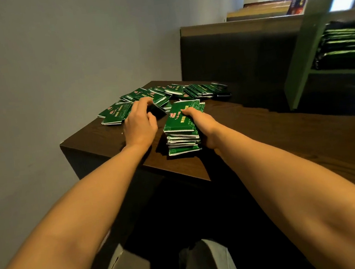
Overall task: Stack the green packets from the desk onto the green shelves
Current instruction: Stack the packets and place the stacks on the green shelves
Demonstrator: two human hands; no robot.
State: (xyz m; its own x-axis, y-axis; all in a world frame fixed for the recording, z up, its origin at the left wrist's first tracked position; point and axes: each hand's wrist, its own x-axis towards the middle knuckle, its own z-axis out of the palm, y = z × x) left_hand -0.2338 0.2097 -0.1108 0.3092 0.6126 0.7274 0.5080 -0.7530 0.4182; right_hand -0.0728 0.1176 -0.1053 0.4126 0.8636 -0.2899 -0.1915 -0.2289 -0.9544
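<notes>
Head cam: my right hand (pixel 201 120) clamps the packet stack (pixel 182 133) at the desk's (pixel 284 134) near edge, left hand (pixel 140 121) pinches one packet (pixel 157 111) off the far pile (pixel 167 94). Stack's uneven, might fan out and spill.

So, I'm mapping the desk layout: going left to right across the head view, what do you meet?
Grey wall, left hand gripping a dark packet, stack of green packets, right hand gripping it, green shelves.
</notes>
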